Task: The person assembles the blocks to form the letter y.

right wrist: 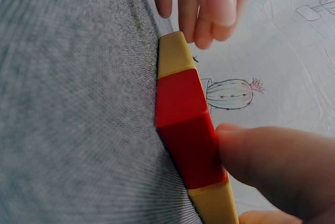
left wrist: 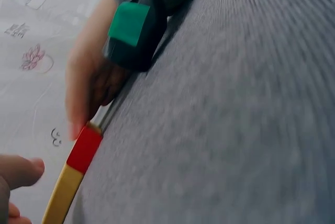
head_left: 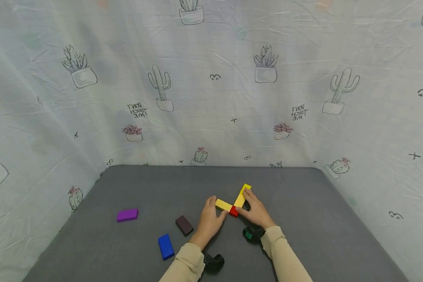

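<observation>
A small red block (head_left: 234,212) sits at the corner of a V, with one yellow block (head_left: 223,205) running off to the left and a yellow length (head_left: 240,200) running away to the back right. Beside the left yellow block is my left hand (head_left: 208,220), its fingers near the outer end and its thumb apart from the block in the left wrist view. My right hand (head_left: 256,211) lies along the other arm of the V. Its thumb (right wrist: 261,153) touches the red block, and its fingers reach over the far yellow end.
On the grey table (head_left: 285,258), a purple block (head_left: 127,215) lies far left. A dark brown block (head_left: 184,225) and a blue block (head_left: 166,246) lie left of my left forearm. Black wrist devices (head_left: 252,235) hang under both wrists. A cactus-print cloth (head_left: 211,98) stands behind.
</observation>
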Demonstrator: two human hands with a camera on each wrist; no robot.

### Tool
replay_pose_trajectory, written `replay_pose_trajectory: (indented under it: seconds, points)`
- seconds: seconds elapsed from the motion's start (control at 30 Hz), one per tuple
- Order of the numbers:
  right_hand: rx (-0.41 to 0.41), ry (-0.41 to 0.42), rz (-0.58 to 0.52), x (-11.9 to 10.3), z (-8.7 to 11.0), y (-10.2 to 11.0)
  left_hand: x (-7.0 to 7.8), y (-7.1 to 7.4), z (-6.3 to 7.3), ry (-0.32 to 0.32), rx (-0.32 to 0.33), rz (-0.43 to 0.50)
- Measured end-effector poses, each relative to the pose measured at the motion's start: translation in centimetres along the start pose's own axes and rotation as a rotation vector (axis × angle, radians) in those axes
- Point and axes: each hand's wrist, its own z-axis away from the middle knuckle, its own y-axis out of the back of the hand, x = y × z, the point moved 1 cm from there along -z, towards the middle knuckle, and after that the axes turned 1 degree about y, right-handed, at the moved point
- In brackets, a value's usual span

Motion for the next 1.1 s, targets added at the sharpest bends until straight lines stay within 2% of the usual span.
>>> replay_pose_trajectory:
  seconds: [0.17, 0.4, 0.57, 0.77, 0.93, 1.1]
  points:
    - [-0.008, 0.007, 0.006, 0.2, 0.1, -0.1, 0.0, 0.9, 0.4, -0.02, -0.011, 0.004]
    - [-0.005, 0.01, -0.004, 0.1, 0.1, -0.1, 0.0, 2.9, 1.4, -0.131, 0.024, -0.013]
    - [-0.02, 0.004, -0.017, 0.1, 0.0, 0.0, -1.1, 4.5, 2.6, -0.182, 0.062, -0.059]
    - [-0.021, 0.023, -0.014, 0.3, -0.2, 0.2, -2.6, 6.6, 3.8, -0.207, 0.109, -0.084]
    - [-0.007, 0.036, -0.01, 0.4, -0.2, 0.2, -4.3, 8.2, 4.5, -0.194, 0.125, -0.108]
    - [-0.017, 0.02, 0.0, 0.4, 0.1, -0.1, -6.0, 9.4, 5.2, -0.132, 0.067, -0.12]
